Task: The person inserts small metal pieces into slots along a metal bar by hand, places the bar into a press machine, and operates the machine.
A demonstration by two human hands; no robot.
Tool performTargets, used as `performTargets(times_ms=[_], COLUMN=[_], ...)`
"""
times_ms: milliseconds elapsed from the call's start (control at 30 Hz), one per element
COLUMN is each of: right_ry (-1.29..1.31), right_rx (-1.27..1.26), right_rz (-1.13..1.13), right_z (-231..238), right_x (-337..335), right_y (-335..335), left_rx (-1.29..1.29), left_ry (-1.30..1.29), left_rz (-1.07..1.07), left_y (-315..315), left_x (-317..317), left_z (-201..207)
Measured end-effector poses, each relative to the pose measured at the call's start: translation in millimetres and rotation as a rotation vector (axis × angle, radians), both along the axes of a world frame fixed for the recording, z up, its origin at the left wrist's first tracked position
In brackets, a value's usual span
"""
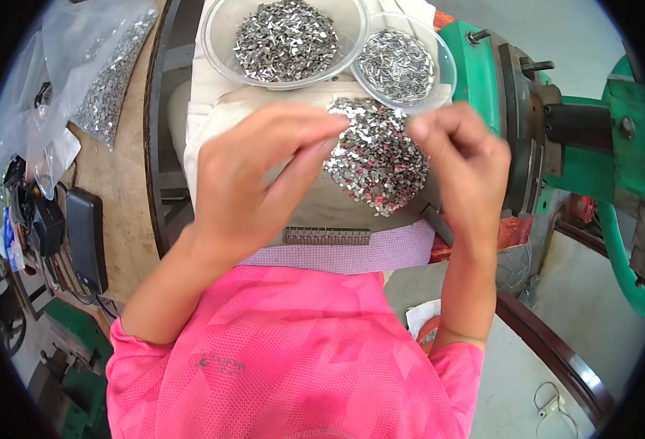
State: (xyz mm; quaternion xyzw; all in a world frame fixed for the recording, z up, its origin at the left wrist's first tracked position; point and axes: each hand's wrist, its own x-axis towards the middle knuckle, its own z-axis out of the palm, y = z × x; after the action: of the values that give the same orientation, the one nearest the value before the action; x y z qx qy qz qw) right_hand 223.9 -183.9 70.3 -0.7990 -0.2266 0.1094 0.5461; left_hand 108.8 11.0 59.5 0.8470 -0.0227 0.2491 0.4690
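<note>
Guessing they're picking through the heap of small flat silvery metal pieces (382, 164) lying between left hand (253, 168) and right hand (469, 157). Thumbs are sitting near fingers; can't tell if they're pinching anything. Next move's probably needing a light touch.

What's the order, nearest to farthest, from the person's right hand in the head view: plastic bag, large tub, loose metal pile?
From the right hand:
1. Loose metal pile, just to its left.
2. Large tub, toward the upper left.
3. Plastic bag, at the far upper left.
</note>
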Motion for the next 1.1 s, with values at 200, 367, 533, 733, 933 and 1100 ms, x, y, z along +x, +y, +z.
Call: performTargets(times_ms=[200,367,533,733,933,1100], right_ry=[-0.099,-0.55,-0.443,-0.148,-0.208,-0.23], right_rx=[-0.18,-0.41,-0.446,-0.398,-0.484,-0.502], right_rz=[0.232,0.257,0.239,0.351,0.37,0.362], right_z=[-31,-42,-32,-25,-22,-21], right_x=[-58,-65,-65,-68,-71,-72], right_y=[-6,-9,-15,-24,-20,-18], left_rx=[-0.044,0.028,0.13,0.101,0.087,0.095], left_ry=[0.22,0.268,0.314,0.283,0.23,0.236], left_rz=[0.098,0.146,0.077,0.107,0.152,0.148], left_y=[5,-2,-5,-6,-7,-8], left_x=[-77,-106,-112,-110,-109,-108], left_z=[-21,-41,-47,-56,-59,-58])
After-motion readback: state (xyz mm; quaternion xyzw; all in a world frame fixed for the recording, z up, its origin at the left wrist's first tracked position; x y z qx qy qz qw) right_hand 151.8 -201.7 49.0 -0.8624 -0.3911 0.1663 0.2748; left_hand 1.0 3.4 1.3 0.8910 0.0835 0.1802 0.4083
